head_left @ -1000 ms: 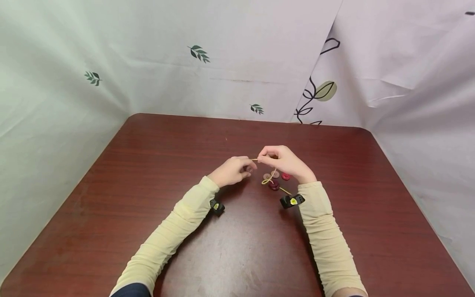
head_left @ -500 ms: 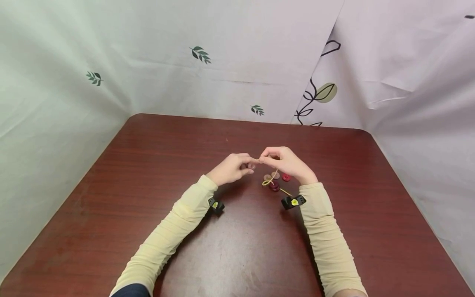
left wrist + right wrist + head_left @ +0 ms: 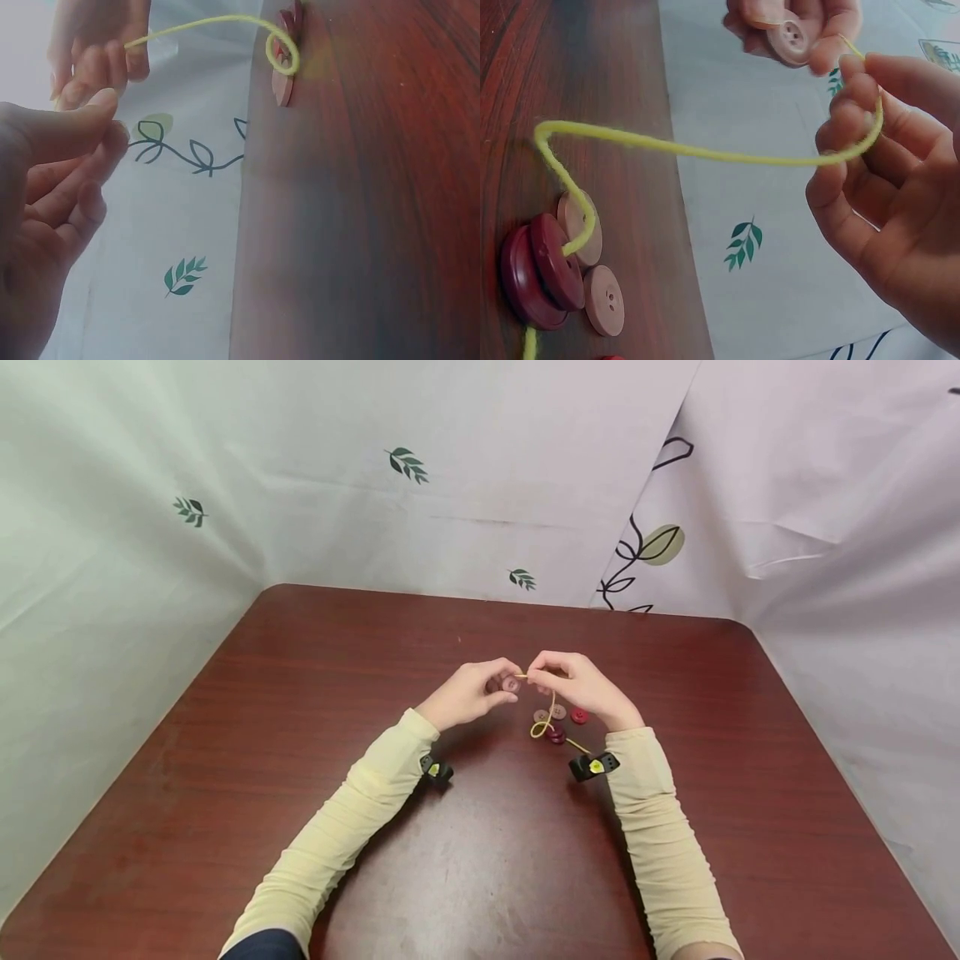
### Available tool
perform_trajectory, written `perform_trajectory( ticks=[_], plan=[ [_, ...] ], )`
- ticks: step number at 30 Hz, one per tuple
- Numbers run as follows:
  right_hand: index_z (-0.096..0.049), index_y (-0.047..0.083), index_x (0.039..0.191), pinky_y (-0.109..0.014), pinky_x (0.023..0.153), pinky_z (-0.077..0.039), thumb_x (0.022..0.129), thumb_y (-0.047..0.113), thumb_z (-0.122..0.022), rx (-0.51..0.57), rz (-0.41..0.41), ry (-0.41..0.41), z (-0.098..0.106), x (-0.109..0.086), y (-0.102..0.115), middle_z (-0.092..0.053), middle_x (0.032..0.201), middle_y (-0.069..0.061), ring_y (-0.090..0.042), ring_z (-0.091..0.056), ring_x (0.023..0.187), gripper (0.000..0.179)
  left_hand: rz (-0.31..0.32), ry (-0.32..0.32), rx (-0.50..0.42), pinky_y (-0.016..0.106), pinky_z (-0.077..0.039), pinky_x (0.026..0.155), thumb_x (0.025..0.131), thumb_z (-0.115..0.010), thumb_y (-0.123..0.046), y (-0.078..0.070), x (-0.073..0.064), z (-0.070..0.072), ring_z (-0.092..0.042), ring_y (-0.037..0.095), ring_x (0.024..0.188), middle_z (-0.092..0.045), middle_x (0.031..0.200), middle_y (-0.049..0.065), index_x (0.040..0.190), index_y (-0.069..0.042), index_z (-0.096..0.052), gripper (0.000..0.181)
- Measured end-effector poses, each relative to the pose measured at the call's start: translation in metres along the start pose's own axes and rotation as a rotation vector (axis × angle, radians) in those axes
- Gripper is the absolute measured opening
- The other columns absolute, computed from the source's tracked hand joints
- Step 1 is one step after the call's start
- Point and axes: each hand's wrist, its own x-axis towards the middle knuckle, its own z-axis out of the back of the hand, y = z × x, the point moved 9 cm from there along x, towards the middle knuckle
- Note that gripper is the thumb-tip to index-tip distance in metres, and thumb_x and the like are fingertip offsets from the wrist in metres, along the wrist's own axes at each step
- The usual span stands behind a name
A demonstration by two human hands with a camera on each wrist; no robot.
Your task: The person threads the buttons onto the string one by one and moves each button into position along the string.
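At the bottom of the head view, two cream sleeves (image 3: 337,822) are reaching up the frame, each bearing a small black wrist camera (image 3: 595,766) near the cuff. Just right of centre, two maroon buttons (image 3: 559,262) are lying one against the other on the tabletop (image 3: 480,860). Yellow cord (image 3: 705,155) is running from the face of the upper one, curling in a loop, and rising to the hands; another length is showing below the pair. Two pale buttons (image 3: 605,300) are resting beside the maroon ones, and a red button (image 3: 579,716) is lying to their right. Above these, near the middle of the frame, the left hand (image 3: 467,695) is pinching a pink-beige button (image 3: 512,685), which is facing the camera and hiding from the left wrist view. The right hand (image 3: 588,692) is gripping the cord between thumb and fingers, a short stretch bridging toward the left fingertips. Across the top, a pale backdrop (image 3: 465,410) is hanging, carrying green leaf prints (image 3: 406,465).
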Motion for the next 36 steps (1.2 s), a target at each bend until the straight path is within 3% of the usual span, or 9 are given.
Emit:
perform_trajectory(
  ticks=[7, 14, 18, 23, 28, 31, 36],
  plan=[
    [-0.063, 0.01, 0.09, -0.03, 0.072, -0.047, 0.087, 0.029, -0.057, 0.033, 0.005, -0.026, 0.001, 0.0, 0.003, -0.063, 0.087, -0.011, -0.014, -0.058, 0.079, 0.02, -0.003, -0.036, -0.034, 0.034, -0.049, 0.062, 0.08, -0.066, -0.015, -0.004, 0.0, 0.007, -0.052, 0.008, 0.065, -0.059, 0.077, -0.001, 0.104, -0.013, -0.055, 0.027],
    [-0.063, 0.002, 0.093, -0.028, 0.07, -0.047, 0.088, 0.023, -0.056, 0.097, -0.018, -0.024, 0.002, 0.001, 0.001, -0.064, 0.083, -0.004, -0.015, -0.057, 0.076, 0.023, 0.014, -0.052, -0.036, 0.021, -0.045, 0.058, 0.08, -0.066, -0.021, -0.004, -0.001, 0.012, -0.053, 0.008, 0.064, -0.059, 0.076, -0.003, 0.107, -0.014, -0.054, 0.03],
    [-0.064, 0.005, 0.092, -0.029, 0.069, -0.047, 0.087, 0.027, -0.057, 0.126, -0.007, -0.034, 0.004, 0.0, 0.001, -0.064, 0.082, -0.002, -0.017, -0.057, 0.076, 0.024, 0.01, -0.064, -0.045, 0.02, -0.044, 0.059, 0.08, -0.065, -0.025, -0.002, 0.0, 0.013, -0.054, 0.009, 0.065, -0.061, 0.077, -0.004, 0.108, -0.015, -0.054, 0.032],
    [-0.064, 0.013, 0.089, -0.029, 0.07, -0.047, 0.086, 0.032, -0.058, 0.162, 0.017, -0.052, 0.007, -0.001, 0.0, -0.064, 0.083, -0.008, -0.019, -0.057, 0.078, 0.02, 0.018, -0.071, -0.048, 0.022, -0.045, 0.061, 0.08, -0.065, -0.029, -0.001, 0.0, 0.013, -0.054, 0.006, 0.067, -0.063, 0.08, -0.005, 0.11, -0.016, -0.054, 0.034],
    [-0.064, 0.008, 0.091, -0.027, 0.073, -0.046, 0.087, 0.024, -0.057, 0.196, 0.015, -0.044, 0.009, -0.003, 0.005, -0.062, 0.09, -0.019, -0.017, -0.058, 0.082, 0.018, 0.037, -0.056, -0.056, 0.026, -0.047, 0.064, 0.081, -0.063, -0.03, -0.001, 0.0, 0.012, -0.055, 0.006, 0.069, -0.064, 0.082, -0.005, 0.11, -0.017, -0.054, 0.034],
    [-0.063, 0.003, 0.093, -0.027, 0.073, -0.046, 0.088, 0.02, -0.056, 0.202, 0.026, -0.041, 0.01, -0.006, 0.015, -0.062, 0.091, -0.021, -0.016, -0.058, 0.082, 0.018, 0.014, -0.059, -0.051, 0.028, -0.048, 0.065, 0.081, -0.063, -0.031, -0.004, 0.0, 0.014, -0.055, 0.006, 0.071, -0.063, 0.083, -0.006, 0.109, -0.018, -0.055, 0.032],
    [-0.061, -0.001, 0.093, -0.027, 0.072, -0.047, 0.089, 0.017, -0.054, 0.197, 0.043, -0.035, 0.011, -0.01, 0.026, -0.063, 0.09, -0.019, -0.015, -0.058, 0.08, 0.02, -0.081, -0.105, -0.009, 0.024, -0.047, 0.075, 0.079, -0.066, -0.029, -0.01, 0.0, 0.02, -0.053, 0.004, 0.082, -0.057, 0.09, -0.007, 0.106, -0.017, -0.059, 0.031]
  ],
)
